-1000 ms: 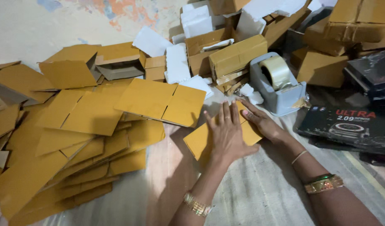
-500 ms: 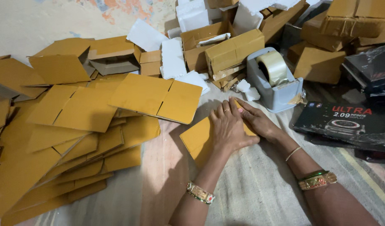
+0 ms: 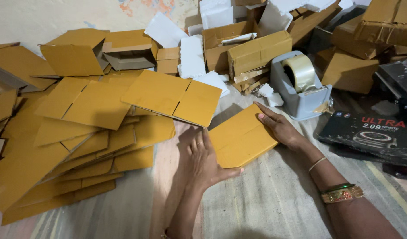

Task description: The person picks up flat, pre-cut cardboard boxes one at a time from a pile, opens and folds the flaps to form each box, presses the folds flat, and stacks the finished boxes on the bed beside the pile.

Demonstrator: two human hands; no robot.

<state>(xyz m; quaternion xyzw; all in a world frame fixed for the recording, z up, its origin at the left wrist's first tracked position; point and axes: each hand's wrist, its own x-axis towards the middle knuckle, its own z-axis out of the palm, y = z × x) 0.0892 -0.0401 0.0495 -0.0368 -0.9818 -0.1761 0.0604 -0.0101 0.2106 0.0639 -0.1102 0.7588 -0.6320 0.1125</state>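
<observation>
Seen from the head camera, a flat yellow-brown cardboard piece is pressed onto the striped cloth near the middle. It is flanked by the left hand, fingers spread flat at its near-left edge, and the right hand, fingers extended along its far-right edge. A heap of flattened cartons is spread at left; a grey tape dispenser is placed just beyond.

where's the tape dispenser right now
In the head view, the grey tape dispenser sits upper right of centre, just beyond the right hand and left of the black product box.
</observation>
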